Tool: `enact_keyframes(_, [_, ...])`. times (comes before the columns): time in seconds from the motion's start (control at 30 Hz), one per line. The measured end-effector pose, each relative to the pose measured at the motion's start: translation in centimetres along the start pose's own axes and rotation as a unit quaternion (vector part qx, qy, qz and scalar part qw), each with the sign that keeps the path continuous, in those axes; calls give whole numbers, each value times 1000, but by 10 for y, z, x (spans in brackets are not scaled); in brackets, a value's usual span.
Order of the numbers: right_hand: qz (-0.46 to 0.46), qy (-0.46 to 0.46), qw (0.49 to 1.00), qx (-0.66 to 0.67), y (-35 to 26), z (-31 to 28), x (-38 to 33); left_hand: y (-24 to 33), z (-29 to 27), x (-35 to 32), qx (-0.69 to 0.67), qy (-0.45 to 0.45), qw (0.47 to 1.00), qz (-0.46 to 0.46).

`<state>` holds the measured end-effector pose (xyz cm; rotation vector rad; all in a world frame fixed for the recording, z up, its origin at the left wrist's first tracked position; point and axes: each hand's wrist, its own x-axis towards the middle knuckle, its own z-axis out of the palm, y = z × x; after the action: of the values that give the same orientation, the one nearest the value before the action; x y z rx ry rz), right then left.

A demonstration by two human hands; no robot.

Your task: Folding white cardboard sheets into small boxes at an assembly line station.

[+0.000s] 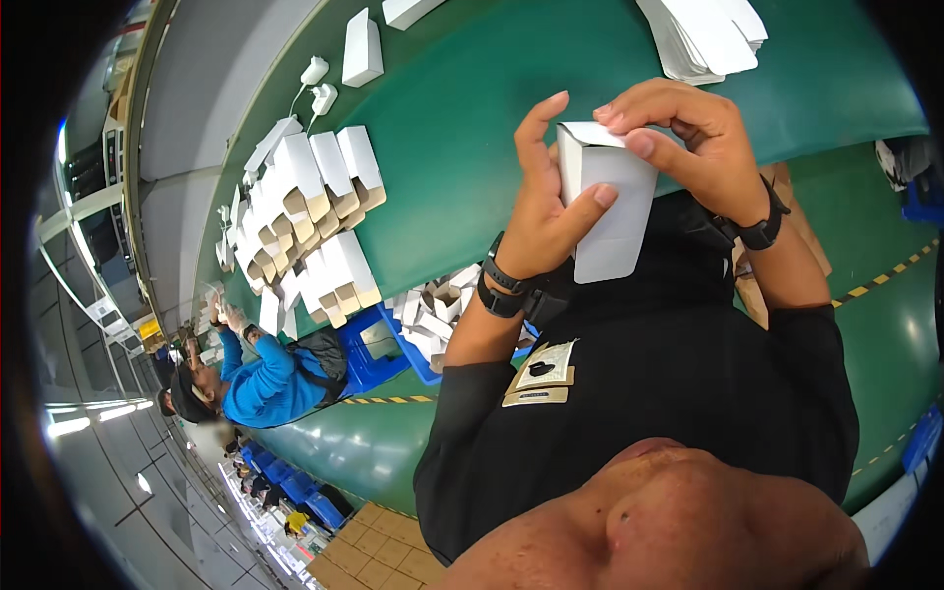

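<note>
A small white cardboard box is held up in front of my chest. My left hand grips it from the side, the thumb pressed on its front face and the index finger raised clear of it. At the upper end, my right hand has its thumb and fingers closed on the top flap, which is folded partly over the opening. What is inside the box cannot be seen.
On the green table, a stack of flat white cartons lies at the far right. Rows of open white boxes and white plug adapters stand left. A blue bin holds white boxes. A co-worker in blue works beyond.
</note>
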<state>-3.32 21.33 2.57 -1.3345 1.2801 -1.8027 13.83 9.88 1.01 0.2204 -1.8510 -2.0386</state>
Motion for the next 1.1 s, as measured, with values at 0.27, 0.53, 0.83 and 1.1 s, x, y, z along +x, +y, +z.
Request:
enact_keyframes(0.27, [79, -34, 996, 35, -10, -15, -3, -2, 6, -4, 29, -42, 999, 17])
enact_keyframes(0.53, [101, -90, 989, 52, 4, -33, -3, -7, 13, 5, 24, 10, 999, 35])
enact_keyframes(0.83, [-45, 21, 978, -203, 9, -66, 3, -4, -9, 58, -102, 125, 986, -39])
enact_keyframes(1.1, [-144, 93, 848, -501, -27, -108, 17, -33, -167, 174, -35, 400, 916, -22])
